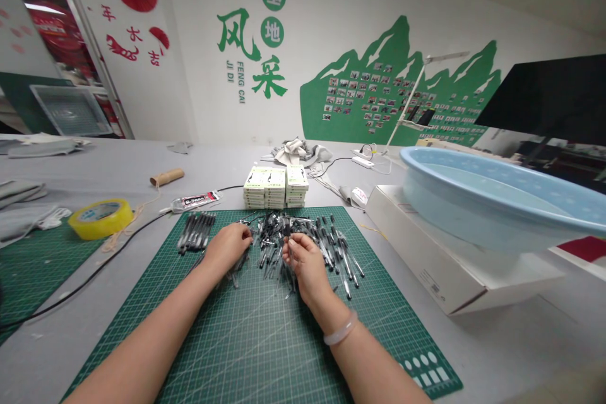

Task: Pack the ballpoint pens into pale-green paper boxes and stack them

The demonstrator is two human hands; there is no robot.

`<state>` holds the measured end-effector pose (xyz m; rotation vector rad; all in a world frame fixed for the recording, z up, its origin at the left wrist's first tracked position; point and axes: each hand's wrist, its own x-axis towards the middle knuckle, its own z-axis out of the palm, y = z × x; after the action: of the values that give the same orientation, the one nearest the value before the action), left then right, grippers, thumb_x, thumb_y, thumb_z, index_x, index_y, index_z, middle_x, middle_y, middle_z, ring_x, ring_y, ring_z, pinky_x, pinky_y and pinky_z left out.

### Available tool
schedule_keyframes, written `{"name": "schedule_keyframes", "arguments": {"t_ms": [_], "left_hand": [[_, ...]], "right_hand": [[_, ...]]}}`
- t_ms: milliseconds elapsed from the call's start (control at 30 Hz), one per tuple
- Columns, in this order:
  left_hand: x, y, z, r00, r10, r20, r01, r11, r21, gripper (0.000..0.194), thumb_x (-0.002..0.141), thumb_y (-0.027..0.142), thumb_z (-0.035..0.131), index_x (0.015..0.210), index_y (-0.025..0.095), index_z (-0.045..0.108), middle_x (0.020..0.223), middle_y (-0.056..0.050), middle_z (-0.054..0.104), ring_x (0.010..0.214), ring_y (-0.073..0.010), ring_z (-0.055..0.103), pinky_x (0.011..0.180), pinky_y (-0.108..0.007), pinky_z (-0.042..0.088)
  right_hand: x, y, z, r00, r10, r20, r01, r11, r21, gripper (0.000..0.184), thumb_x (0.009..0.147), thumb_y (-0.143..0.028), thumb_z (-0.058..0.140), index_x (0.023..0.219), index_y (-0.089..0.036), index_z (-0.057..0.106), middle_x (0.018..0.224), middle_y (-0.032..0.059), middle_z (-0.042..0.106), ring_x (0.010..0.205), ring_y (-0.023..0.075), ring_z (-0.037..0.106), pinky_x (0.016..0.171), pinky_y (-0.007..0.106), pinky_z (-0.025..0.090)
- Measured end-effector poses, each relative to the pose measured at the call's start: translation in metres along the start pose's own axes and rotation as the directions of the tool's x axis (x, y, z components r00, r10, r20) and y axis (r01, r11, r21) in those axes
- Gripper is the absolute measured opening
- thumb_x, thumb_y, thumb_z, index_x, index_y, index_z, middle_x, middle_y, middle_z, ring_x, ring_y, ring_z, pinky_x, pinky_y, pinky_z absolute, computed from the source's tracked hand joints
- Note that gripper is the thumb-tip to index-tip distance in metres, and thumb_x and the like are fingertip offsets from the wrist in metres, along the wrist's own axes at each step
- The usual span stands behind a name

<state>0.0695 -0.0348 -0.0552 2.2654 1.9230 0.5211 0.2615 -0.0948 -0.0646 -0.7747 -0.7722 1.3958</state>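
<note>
My right hand (307,265), with a pale bangle on its wrist, pinches a pen (286,227) whose black end points up, over a loose heap of pen parts (271,233). At the heap's left edge is my left hand (228,247), its fingers curled together; what they grip, if anything, is hidden. Clear pens with black ends (348,265) lie scattered right of my right hand. To the left of my left hand, several pens (196,231) lie side by side in a row. All this rests on a green cutting mat (265,353).
Stacked small white boxes (265,188) stand behind the heap. A yellow tape roll (101,219), a black cable and a packaged tube (196,201) lie left. A blue basin (473,202) sits on a white box (454,278) at right. Grey cloths (303,153) lie behind.
</note>
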Motion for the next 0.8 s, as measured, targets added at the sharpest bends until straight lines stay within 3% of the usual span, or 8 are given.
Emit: {"name": "schedule_keyframes", "arguments": {"t_ms": [133,467,567,633,700,800], "left_hand": [[-0.003,0.01,0.006,0.999,0.024,-0.037,-0.023,0.999,0.031,0.013,0.079,0.028,0.055,0.076,0.021,0.065,0.088,-0.006,0.067,0.085,-0.0209,0.06,0.07,-0.027,0.04],[-0.005,0.016,0.008,1.0,0.002,0.012,-0.004,0.991,0.133,0.012,0.078,0.021,0.051,0.078,0.019,0.063,0.09,-0.009,0.064,0.086,-0.0214,0.06,0.071,-0.028,0.043],[-0.003,0.015,0.002,0.998,-0.025,-0.061,0.025,1.0,-0.001,0.009,0.076,0.021,0.052,0.077,0.018,0.061,0.083,-0.008,0.065,0.081,-0.0212,0.06,0.072,-0.03,0.043],[-0.002,0.016,-0.005,0.996,-0.041,-0.076,0.022,0.97,-0.241,0.009,0.075,0.022,0.054,0.08,0.018,0.06,0.077,-0.005,0.064,0.074,-0.0196,0.06,0.069,-0.03,0.044],[-0.002,0.019,-0.013,0.998,-0.052,-0.021,0.03,0.81,-0.586,0.018,0.076,0.027,0.057,0.09,0.018,0.061,0.077,-0.004,0.065,0.07,-0.0177,0.061,0.066,-0.029,0.047],[-0.003,0.027,-0.024,0.993,-0.057,0.099,0.113,0.371,-0.922,0.034,0.075,0.033,0.063,0.104,0.015,0.061,0.089,-0.007,0.069,0.075,-0.0158,0.064,0.067,-0.027,0.05]], "right_hand": [[0.002,0.001,-0.002,1.0,0.008,0.002,-0.008,1.0,-0.011,0.019,0.07,-0.029,0.069,0.082,-0.018,0.06,0.066,0.0001,0.062,0.058,0.0112,0.054,0.056,0.023,0.039],[0.003,0.002,-0.002,1.0,-0.002,0.002,0.002,0.999,-0.033,0.019,0.07,-0.03,0.067,0.082,-0.018,0.059,0.065,-0.0006,0.061,0.057,0.0115,0.053,0.054,0.024,0.037],[0.002,0.001,-0.001,1.0,-0.007,0.005,0.008,0.998,-0.058,0.018,0.071,-0.029,0.066,0.083,-0.018,0.059,0.066,-0.0004,0.062,0.057,0.0114,0.053,0.055,0.023,0.037],[0.001,0.002,0.0,1.0,-0.013,0.013,0.014,0.996,-0.087,0.018,0.071,-0.029,0.066,0.083,-0.018,0.059,0.066,-0.0004,0.062,0.057,0.0114,0.053,0.055,0.023,0.037],[0.001,0.003,0.001,0.999,-0.02,0.032,0.024,0.992,-0.121,0.017,0.072,-0.03,0.066,0.082,-0.018,0.059,0.065,-0.0008,0.061,0.057,0.0117,0.053,0.056,0.024,0.038],[-0.001,0.004,0.002,0.997,-0.031,0.072,0.043,0.985,-0.168,0.016,0.073,-0.031,0.064,0.081,-0.019,0.059,0.063,-0.0014,0.06,0.057,0.0121,0.053,0.056,0.024,0.039]]}}
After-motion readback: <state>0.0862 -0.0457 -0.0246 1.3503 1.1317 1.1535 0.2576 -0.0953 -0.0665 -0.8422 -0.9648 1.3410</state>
